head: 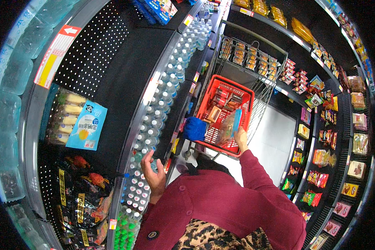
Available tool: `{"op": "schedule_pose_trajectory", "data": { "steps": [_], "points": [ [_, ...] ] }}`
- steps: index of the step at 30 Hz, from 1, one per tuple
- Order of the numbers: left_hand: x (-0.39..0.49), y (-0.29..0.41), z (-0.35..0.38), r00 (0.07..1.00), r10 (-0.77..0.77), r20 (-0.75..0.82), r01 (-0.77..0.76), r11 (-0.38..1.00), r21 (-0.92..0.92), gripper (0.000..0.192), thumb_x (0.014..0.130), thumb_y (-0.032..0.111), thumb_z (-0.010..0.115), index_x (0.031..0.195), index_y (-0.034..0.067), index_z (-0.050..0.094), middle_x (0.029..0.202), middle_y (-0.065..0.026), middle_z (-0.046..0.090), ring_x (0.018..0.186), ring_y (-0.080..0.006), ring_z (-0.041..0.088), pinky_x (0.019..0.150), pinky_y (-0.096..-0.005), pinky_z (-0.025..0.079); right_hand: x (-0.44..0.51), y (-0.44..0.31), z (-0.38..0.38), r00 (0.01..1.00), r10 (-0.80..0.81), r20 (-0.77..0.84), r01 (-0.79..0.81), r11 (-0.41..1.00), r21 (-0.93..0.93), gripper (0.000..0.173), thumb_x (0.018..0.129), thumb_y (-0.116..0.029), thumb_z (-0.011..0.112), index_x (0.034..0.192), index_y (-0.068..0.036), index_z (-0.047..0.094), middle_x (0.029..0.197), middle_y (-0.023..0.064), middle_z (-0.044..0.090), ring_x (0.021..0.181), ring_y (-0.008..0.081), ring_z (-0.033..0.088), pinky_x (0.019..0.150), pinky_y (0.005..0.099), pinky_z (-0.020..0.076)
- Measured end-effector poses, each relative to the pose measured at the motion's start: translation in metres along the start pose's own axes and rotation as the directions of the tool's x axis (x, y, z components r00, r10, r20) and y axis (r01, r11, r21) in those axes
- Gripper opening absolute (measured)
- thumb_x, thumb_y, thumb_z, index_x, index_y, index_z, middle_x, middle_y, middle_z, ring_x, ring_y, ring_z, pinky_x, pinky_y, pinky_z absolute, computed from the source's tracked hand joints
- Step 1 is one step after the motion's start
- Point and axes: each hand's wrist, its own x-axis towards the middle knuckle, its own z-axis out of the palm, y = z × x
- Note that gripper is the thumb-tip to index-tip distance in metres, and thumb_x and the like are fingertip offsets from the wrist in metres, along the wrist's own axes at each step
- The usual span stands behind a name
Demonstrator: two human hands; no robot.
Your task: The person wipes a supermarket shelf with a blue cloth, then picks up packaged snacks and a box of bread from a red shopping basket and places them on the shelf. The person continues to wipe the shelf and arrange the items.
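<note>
My right hand (241, 137) grips a clear plastic food package with a blue header (237, 122) over a red plastic shopping basket (210, 143). Several dark boxes (220, 97) and a tan box (214, 114) lie inside the basket, which rests in a wire shopping cart (259, 81). My left hand (155, 173) is raised beside the shelf of bottled water (156, 123), fingers apart and holding nothing. A blue rounded thing (195, 128) sits at the basket's near left corner.
On the left shelf lie a package of sandwich-style cakes with a blue label (87, 125) and black snack bags (81, 203). Green-capped bottles (123, 229) stand below. Packaged buns (251, 59) sit in the cart's upper tray. Shelves of packaged snacks (322, 156) curve along the right.
</note>
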Motion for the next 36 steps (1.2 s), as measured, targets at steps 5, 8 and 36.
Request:
{"op": "schedule_pose_trajectory", "data": {
  "steps": [5, 8, 36],
  "points": [
    [-0.003, 0.001, 0.003, 0.999, -0.043, -0.001, 0.043, 0.999, -0.032, 0.038, 0.097, 0.003, 0.063, 0.135, 0.002, 0.06, 0.131, -0.0156, 0.064, 0.118, -0.031, 0.06, 0.093, -0.0398, 0.05, 0.004, -0.06, -0.083, 0.995, -0.07, 0.067, 0.067, 0.997, 0.048, 0.02, 0.091, -0.018, 0.063, 0.101, 0.0, 0.061, 0.093, 0.028, 0.069, 0.091, 0.0485, 0.069, 0.08, 0.0558, 0.0526],
    [-0.003, 0.004, 0.01, 0.998, -0.05, 0.029, 0.052, 0.996, -0.077, 0.036, 0.097, 0.001, 0.064, 0.133, 0.002, 0.061, 0.132, -0.0143, 0.064, 0.117, -0.0291, 0.061, 0.091, -0.0379, 0.052, -0.011, -0.103, -0.146, 0.98, -0.192, 0.053, 0.191, 0.981, 0.014, 0.019, 0.093, -0.019, 0.063, 0.098, -0.001, 0.057, 0.088, 0.0232, 0.064, 0.087, 0.0436, 0.065, 0.078, 0.0497, 0.0501],
    [0.036, 0.005, -0.065, 0.921, -0.237, -0.308, 0.151, 0.948, -0.279, 0.068, 0.082, 0.022, 0.091, 0.138, 0.002, 0.056, 0.125, -0.0143, 0.068, 0.103, -0.025, 0.07, 0.082, -0.0362, 0.057, -0.086, -0.546, -0.222, 0.398, -0.911, 0.112, -0.122, 0.069, 0.99, 0.013, 0.103, -0.019, 0.07, 0.103, -0.006, 0.068, 0.09, -0.0028, 0.069, 0.081, 0.0056, 0.064, 0.074, 0.0236, 0.0498]
  ]
}}
